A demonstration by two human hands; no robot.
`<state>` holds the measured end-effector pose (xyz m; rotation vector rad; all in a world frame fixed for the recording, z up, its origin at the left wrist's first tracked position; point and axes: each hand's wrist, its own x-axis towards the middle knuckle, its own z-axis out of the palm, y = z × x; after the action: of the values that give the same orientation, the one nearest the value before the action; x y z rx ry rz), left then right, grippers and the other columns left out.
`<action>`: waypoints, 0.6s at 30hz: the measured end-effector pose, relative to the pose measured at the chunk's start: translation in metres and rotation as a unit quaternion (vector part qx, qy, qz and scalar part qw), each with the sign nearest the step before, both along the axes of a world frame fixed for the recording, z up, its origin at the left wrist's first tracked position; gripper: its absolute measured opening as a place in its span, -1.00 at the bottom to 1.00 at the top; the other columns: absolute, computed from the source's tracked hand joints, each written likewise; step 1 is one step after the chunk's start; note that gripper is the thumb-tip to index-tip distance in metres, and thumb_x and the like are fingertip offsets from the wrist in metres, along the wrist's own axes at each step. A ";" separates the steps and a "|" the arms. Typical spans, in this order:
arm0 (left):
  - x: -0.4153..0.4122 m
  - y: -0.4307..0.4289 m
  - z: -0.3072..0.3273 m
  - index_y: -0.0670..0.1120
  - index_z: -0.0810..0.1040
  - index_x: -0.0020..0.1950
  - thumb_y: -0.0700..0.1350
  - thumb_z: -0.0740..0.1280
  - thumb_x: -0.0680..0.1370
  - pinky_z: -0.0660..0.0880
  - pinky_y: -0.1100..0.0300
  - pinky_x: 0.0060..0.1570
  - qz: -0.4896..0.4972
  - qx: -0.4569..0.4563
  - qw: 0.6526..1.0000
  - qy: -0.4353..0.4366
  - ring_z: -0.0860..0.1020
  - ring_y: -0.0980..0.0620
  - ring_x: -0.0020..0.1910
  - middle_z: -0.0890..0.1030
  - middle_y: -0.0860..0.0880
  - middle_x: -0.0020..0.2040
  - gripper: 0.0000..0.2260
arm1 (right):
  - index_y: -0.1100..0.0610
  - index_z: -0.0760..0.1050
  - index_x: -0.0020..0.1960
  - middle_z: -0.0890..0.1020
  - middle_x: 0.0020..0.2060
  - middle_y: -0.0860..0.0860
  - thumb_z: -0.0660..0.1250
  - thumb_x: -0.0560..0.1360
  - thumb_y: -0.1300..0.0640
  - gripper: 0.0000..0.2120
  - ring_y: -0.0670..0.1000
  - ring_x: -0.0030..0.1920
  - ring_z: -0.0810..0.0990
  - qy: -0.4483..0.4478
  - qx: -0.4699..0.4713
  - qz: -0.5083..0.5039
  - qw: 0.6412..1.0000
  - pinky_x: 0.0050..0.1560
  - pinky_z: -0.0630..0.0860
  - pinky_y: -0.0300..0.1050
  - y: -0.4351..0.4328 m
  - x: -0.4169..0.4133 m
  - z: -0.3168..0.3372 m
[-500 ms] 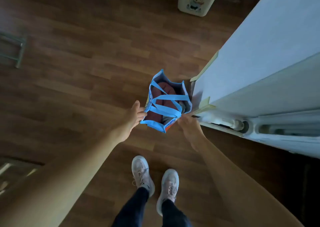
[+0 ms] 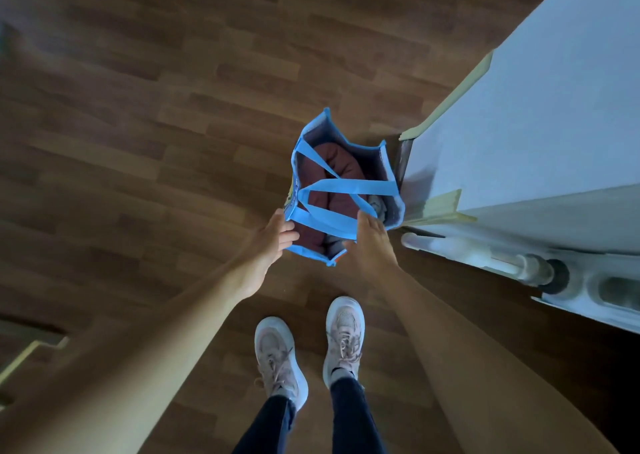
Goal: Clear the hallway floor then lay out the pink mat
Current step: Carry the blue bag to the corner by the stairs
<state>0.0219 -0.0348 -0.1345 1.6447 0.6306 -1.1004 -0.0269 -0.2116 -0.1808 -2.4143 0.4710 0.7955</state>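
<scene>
A blue tote bag (image 2: 360, 187) stands on the wooden floor (image 2: 156, 124) beside a white wall corner. Its blue handles cross over the open top, and dark red folded fabric (image 2: 332, 169) fills the inside. My left hand (image 2: 273, 239) curls its fingers over the bag's near left corner. My right hand (image 2: 370, 245) holds the near right rim, with its thumb up against a handle strap. No pink mat is in view.
The white wall (image 2: 519, 124) and a white radiator with its pipe (image 2: 485, 256) run along the right. My feet in pale sneakers (image 2: 280, 360) stand just behind the bag. A pale frame edge (image 2: 27, 353) shows at the lower left.
The view has tilted down, so the bins at the far end are out of frame. My right hand has slid up onto the bag's rim by the handle. The bag stays by the wall.
</scene>
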 end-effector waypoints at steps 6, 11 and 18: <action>-0.001 -0.005 -0.019 -0.10 0.34 0.42 0.20 -0.07 0.62 0.19 0.05 0.42 0.012 0.005 1.000 0.010 0.39 0.01 0.37 0.46 -0.08 0.37 -0.46 | 0.21 0.27 0.39 0.43 0.22 0.14 0.30 0.50 0.28 -0.52 0.14 0.30 0.32 -0.044 -0.070 0.073 0.994 0.25 0.34 -0.05 0.000 -0.001 -0.023; 0.006 -0.007 -0.025 -0.07 0.40 0.38 0.15 0.00 0.63 0.22 0.08 0.40 0.024 0.023 0.999 -0.005 0.43 0.05 0.32 0.50 -0.02 0.32 -0.54 | 0.30 0.46 0.02 0.49 -0.09 0.09 0.27 0.49 0.28 -0.88 0.09 0.04 0.44 -0.090 0.002 -0.046 0.995 -0.10 0.31 -0.16 -0.007 0.004 -0.009; 0.010 -0.042 -0.038 0.01 0.35 0.42 -0.19 0.11 0.60 0.45 0.22 -0.03 -0.194 0.082 0.968 -0.138 0.52 0.12 0.09 0.49 -0.04 0.29 -0.62 | 0.05 0.46 -0.15 0.53 -0.30 -0.08 0.33 0.50 0.10 -0.92 -0.26 -0.35 0.50 -0.127 0.191 -0.291 0.929 -0.39 0.35 -0.45 -0.013 0.020 0.030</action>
<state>0.0324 -0.0766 -0.1721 2.0798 0.2248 -1.0841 -0.0067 -0.2248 -0.1511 -1.8307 0.7917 0.2733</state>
